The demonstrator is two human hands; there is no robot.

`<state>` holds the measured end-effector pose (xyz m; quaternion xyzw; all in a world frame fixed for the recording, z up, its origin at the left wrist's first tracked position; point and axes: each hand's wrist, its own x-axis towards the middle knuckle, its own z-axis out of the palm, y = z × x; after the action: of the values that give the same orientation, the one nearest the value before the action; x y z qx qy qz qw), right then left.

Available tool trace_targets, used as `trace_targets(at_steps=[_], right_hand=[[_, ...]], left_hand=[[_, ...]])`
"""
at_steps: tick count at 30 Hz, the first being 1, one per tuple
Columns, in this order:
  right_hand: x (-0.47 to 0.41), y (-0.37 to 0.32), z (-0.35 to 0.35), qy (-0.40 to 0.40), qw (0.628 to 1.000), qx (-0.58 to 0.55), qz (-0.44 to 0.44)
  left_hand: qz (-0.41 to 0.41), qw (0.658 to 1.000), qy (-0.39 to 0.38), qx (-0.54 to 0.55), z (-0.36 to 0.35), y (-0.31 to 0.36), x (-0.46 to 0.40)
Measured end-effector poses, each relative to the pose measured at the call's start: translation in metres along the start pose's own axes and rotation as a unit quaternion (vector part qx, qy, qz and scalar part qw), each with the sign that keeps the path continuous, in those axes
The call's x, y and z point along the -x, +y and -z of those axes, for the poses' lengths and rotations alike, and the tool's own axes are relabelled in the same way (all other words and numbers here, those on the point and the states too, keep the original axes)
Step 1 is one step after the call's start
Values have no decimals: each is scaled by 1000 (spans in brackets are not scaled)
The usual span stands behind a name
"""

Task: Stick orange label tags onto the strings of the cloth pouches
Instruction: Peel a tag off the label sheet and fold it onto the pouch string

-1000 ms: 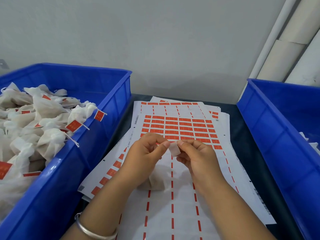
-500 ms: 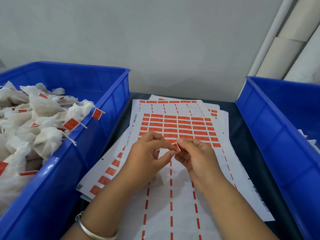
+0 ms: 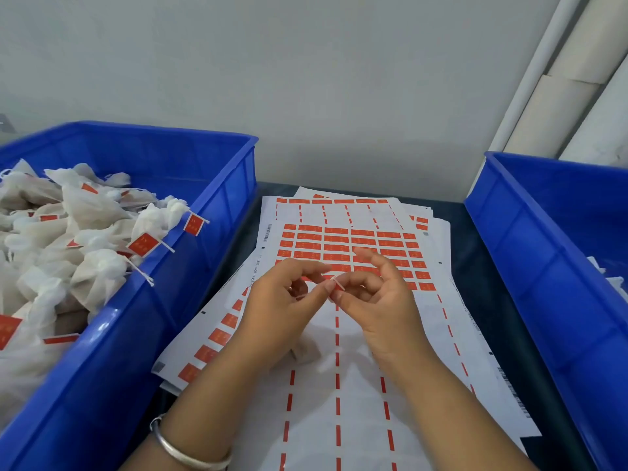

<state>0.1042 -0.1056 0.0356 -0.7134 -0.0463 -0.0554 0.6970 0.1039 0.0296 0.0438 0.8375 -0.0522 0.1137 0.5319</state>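
Observation:
My left hand [image 3: 287, 300] and my right hand [image 3: 377, 300] meet over the sticker sheets and together pinch a small folded orange label [image 3: 337, 284] between thumbs and forefingers. A cloth pouch [image 3: 307, 350] hangs below my left hand, mostly hidden by the wrist. Its string is too thin to make out at the fingertips. The top label sheet [image 3: 353, 248] holds several rows of orange labels just beyond my fingers.
A blue bin [image 3: 190, 266] on the left is heaped with tagged white pouches [image 3: 98, 273]. Another blue bin [image 3: 550, 266] stands on the right, with a few white pouches [image 3: 611, 277] at its edge. Peeled sheets [image 3: 339, 402] cover the dark table [image 3: 475, 266] between them.
The white-backed label seen between my fingers a second ago is now folded small and orange. My right hand's outer fingers have spread away from the pinch.

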Motion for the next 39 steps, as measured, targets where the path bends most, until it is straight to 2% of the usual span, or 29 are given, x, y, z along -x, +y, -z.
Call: trace_targets(at_steps=[7, 16, 23, 28, 30, 32, 35, 39], right_hand=[[2, 5, -1, 10, 999, 25, 47], [0, 8, 1, 39, 999, 0, 18], [0, -11, 2, 63, 997, -25, 46], [9, -23, 6, 59, 997, -22, 43], [13, -27, 6, 60, 997, -30, 31], [18, -35, 6, 48, 998, -30, 30], [27, -46, 5, 24, 999, -9, 46], [38, -50, 1, 17, 999, 6, 42]], left_hand=[[64, 995, -38, 74, 2, -4, -4], [65, 998, -14, 5, 6, 2, -5], [77, 985, -130, -83, 21, 16, -8], [92, 973, -166, -133, 29, 27, -3], [69, 972, -141, -173, 32, 37, 0], [45, 978, -79, -190, 39, 49, 0], [31, 991, 56, -122, 56, 68, -1], [16, 963, 269, 10, 82, 91, -7]])
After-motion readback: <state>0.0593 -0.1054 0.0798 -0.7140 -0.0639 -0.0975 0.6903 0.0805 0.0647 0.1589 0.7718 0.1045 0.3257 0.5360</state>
